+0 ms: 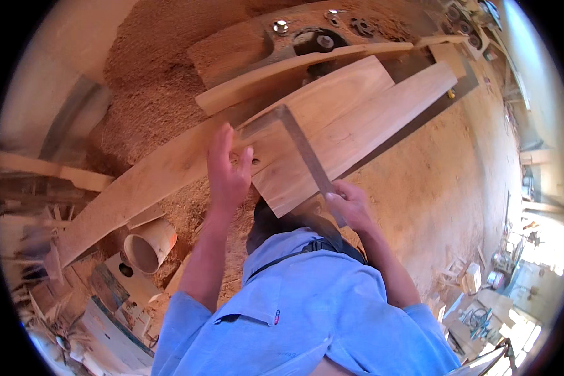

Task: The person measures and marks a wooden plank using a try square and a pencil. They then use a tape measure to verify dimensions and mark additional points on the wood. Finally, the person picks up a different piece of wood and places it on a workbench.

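My right hand (351,207) is wrapped round the lower end of a flat metal carpenter's square (308,153). The square's long arm slants across a pale, smooth wooden board (382,119), with its corner at the far end and its short arm pointing left. A line runs lengthwise along the wood; whether it is one piece or two I cannot tell. My left hand (229,169) is raised beside the short arm, fingers spread and holding nothing. The board's near end lies close to my waist.
Behind the board, a long wooden strip (282,75) stands before a machine opening (319,41) with metal knobs. Sawdust (163,56) is heaped at far left. A long plank (144,175) reaches left, above a round pipe (145,250). Offcuts and tools lie at right.
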`<state>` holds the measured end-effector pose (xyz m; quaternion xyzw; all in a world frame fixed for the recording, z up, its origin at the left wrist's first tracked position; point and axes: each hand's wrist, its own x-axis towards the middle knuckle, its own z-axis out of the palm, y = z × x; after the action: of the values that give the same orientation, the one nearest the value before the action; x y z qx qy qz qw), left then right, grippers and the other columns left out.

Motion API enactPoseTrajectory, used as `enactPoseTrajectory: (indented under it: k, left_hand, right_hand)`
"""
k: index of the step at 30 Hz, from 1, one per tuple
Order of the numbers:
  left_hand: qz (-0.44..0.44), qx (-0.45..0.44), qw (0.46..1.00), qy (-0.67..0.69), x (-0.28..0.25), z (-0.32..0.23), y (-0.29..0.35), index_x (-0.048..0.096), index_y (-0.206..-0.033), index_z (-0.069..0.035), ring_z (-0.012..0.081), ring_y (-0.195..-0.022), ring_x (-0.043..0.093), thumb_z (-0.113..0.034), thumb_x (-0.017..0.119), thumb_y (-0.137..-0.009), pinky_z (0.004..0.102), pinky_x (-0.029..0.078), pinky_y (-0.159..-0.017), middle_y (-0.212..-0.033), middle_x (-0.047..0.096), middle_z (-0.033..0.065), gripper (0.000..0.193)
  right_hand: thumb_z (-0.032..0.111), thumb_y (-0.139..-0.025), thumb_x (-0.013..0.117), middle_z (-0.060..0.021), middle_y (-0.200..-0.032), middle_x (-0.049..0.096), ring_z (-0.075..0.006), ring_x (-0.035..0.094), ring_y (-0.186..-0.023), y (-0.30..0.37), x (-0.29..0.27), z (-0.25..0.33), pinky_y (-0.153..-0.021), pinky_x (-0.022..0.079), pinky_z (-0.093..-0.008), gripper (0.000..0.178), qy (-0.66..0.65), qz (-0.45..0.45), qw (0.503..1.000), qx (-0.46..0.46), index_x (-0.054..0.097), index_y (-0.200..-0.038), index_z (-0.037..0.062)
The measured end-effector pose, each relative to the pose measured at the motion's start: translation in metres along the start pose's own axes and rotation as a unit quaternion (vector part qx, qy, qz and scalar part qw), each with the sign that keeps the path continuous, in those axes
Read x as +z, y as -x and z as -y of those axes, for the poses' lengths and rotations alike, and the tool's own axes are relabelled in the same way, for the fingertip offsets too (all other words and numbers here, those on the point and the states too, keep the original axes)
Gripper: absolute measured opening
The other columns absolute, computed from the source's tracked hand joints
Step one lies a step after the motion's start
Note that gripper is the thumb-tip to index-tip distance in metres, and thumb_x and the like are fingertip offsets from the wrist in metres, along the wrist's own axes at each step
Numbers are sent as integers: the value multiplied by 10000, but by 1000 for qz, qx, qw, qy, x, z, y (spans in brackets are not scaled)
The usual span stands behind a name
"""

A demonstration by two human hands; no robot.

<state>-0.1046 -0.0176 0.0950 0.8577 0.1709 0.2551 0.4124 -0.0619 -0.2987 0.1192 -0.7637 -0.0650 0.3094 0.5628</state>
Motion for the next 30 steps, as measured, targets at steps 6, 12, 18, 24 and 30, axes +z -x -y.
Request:
enactPoseTrajectory:
  k: [6, 12, 18, 24, 30]
  left_hand:
    - [240, -39, 956, -163, 30, 29, -92, 550, -1358, -27, 399, -1183, 565, -237, 685, -866, 442, 428, -1040, -1265, 606, 246, 552]
    - [236, -90, 961, -113, 54, 58, -115, 639, -1237, -10, 373, -1087, 629, -241, 679, -869, 435, 489, -944, -1148, 665, 232, 437]
    - [263, -9, 959, -108, 64, 63, -114, 655, -1187, 33, 382, -1047, 652, -272, 688, -875, 424, 504, -919, -1107, 676, 249, 437]
    - [299, -12, 947, -115, 64, 77, -121, 662, -995, 14, 158, -758, 578, -247, 662, -903, 333, 475, -706, -808, 642, 100, 277]
    - [328, -42, 935, -126, 64, 46, -129, 672, -1086, 54, 306, -852, 685, -273, 707, -866, 383, 513, -781, -925, 701, 213, 396]
  right_hand:
    - [208, -898, 630, -9, -805, 641, -106, 602, -755, -36, 4, 1, -643, 484, -270, 223, 15, 29, 996, 84, 665, -993, 9]
    - [123, -924, 618, -34, -859, 676, -98, 618, -789, -18, -16, -34, -685, 499, -252, 162, 68, -299, 948, -81, 685, -1040, 32]
    - [117, -952, 618, -41, -840, 663, -99, 610, -723, 23, -51, -33, -584, 466, -220, 155, -190, -389, 901, 13, 661, -1076, 35]
    - [164, -1006, 564, -52, -858, 655, -104, 588, -707, 16, -58, -17, -564, 420, -212, 182, -363, -343, 862, -91, 639, -1083, 17]
    - [95, -1016, 530, -48, -849, 615, -111, 564, -747, -25, -46, 24, -642, 423, -228, 148, -307, -267, 881, -243, 645, -1064, 14]
